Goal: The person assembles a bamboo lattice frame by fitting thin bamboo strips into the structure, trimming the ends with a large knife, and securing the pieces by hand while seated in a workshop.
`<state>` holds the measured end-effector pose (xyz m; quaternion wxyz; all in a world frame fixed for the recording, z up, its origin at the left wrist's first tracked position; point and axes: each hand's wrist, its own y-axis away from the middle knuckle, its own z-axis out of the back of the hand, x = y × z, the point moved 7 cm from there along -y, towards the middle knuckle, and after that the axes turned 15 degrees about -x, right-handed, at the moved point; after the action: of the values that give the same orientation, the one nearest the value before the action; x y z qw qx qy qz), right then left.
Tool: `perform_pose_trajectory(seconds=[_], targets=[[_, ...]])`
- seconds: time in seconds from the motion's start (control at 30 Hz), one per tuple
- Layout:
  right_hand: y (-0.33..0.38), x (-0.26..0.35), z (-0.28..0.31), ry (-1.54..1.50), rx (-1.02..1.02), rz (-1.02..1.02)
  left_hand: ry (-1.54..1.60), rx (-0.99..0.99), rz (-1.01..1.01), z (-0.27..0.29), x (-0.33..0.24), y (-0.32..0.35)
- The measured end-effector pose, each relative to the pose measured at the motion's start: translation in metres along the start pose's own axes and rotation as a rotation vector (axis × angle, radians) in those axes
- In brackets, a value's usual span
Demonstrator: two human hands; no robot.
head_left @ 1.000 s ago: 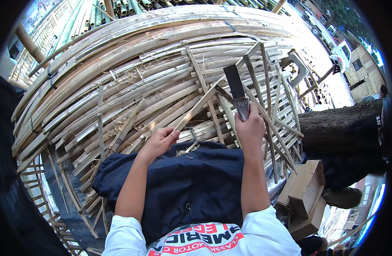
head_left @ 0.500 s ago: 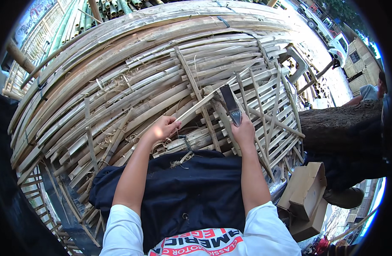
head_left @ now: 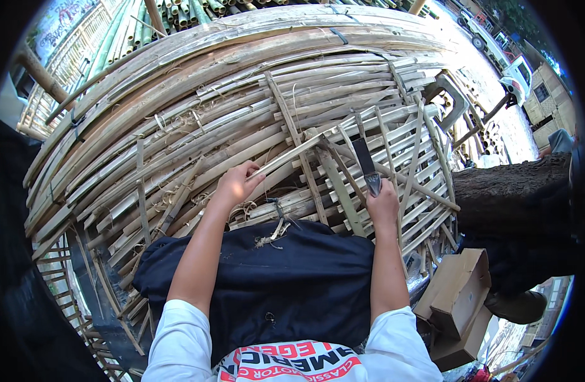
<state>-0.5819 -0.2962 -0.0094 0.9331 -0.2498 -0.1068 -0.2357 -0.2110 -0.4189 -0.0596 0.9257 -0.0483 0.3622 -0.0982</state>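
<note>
My left hand (head_left: 239, 183) is closed around the near end of a thin, pale bamboo strip (head_left: 286, 156). The strip slants up and right toward the tips of some upright bamboo pieces. In my right hand (head_left: 383, 205) is a broad-bladed knife (head_left: 365, 159), gripped by its handle, with the dark blade pointing up and slightly left. The blade is apart from the strip, to the right of its far end. Just beneath both hands lie many split bamboo slats (head_left: 241, 149). A dark cloth (head_left: 267, 286) covers my lap, with a few shavings on it.
A slatted bamboo frame (head_left: 410, 172) stands at the right, beside a thick dark log (head_left: 515, 191). An open cardboard box (head_left: 454, 299) sits at the lower right. Green bamboo poles (head_left: 178, 16) are stacked at the back. A white truck (head_left: 518, 76) is parked far right.
My right hand and the knife have moved right and a little down, away from the strip's end. The left hand keeps its hold on the strip. The whole view has shifted slightly.
</note>
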Motion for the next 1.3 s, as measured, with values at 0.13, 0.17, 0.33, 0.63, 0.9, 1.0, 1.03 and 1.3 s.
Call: perform_pose_trajectory(seconds=[0.13, 0.17, 0.33, 0.63, 0.9, 1.0, 1.03, 1.3], targets=[[-0.012, -0.010, 0.006, 0.050, -0.087, 0.078, 0.022, 0.053, 0.151, 0.048, 0.002, 0.037], [-0.018, -0.009, 0.011, 0.086, -0.082, 0.078, -0.092, -0.001, 0.080, 0.068, 0.005, 0.050], [-0.025, -0.008, 0.035, 0.064, -0.166, 0.038, -0.028, -0.274, 0.067, 0.166, -0.001, 0.142], [0.113, 0.245, 0.066, -0.807, 0.399, 0.216, -0.431, -0.474, -0.062, 0.190, -0.010, 0.326], [0.268, 0.502, 0.186, -1.070, 0.673, 1.114, -0.053, -0.488, 0.053, 0.158, 0.054, 0.363], [0.318, 0.563, 0.231, -1.080, 0.624, 1.295, -0.019, -0.512, 0.099, 0.172, 0.054, 0.361], [0.321, 0.566, 0.242, -1.044, 0.650, 1.319, -0.023, -0.523, 0.092, 0.171, 0.047, 0.354], [0.237, 0.453, 0.167, -1.091, 0.803, 0.727, 0.136, -0.624, 0.194, 0.164, 0.034, 0.342]])
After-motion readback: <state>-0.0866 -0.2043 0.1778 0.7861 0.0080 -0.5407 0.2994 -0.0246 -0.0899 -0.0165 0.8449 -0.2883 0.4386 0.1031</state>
